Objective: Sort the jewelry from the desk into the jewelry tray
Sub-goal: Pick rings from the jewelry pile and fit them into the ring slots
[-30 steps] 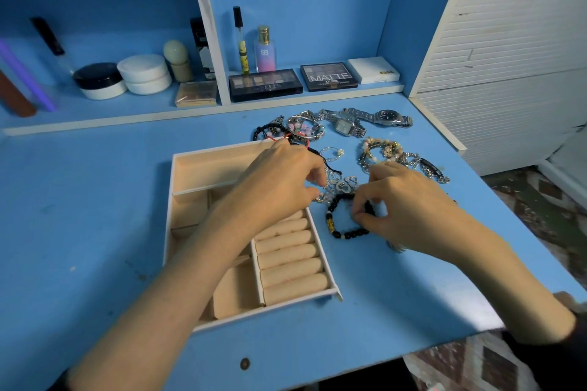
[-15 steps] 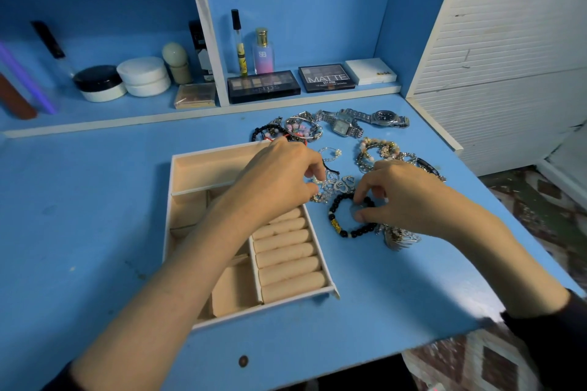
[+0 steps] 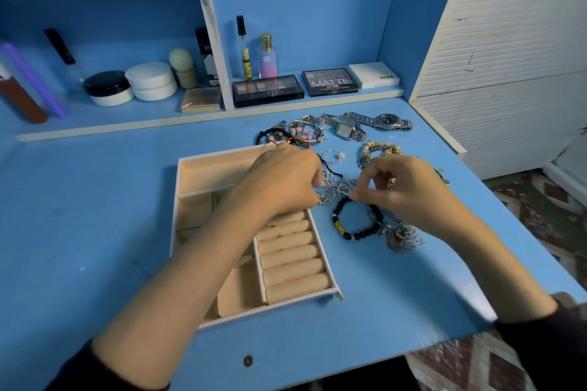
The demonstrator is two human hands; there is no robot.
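A beige jewelry tray (image 3: 203, 168) with compartments and ring rolls lies on the blue desk. Right of it is a heap of jewelry: a black bead bracelet (image 3: 341, 225), a tangle of silver charm pieces (image 3: 336, 186), two silver watches (image 3: 365, 125), beaded bracelets (image 3: 298, 133) and a thin ring (image 3: 332, 157). My left hand (image 3: 282, 181) reaches across the tray's right edge, and its curled fingers grip the silver tangle. From the other side my right hand (image 3: 403, 187) pinches the same tangle with thumb and fingertips, just above the black bracelet.
At the back, a low shelf holds eyeshadow palettes (image 3: 268, 90), a perfume bottle (image 3: 267, 55), cream jars (image 3: 152, 81) and brushes. A white slatted door (image 3: 508, 57) stands at the right. The desk's front edge runs below my forearms.
My right hand has lifted off the black bead bracelet and moved up to the silver tangle, leaving the bracelet fully visible. My left hand stays at the tangle.
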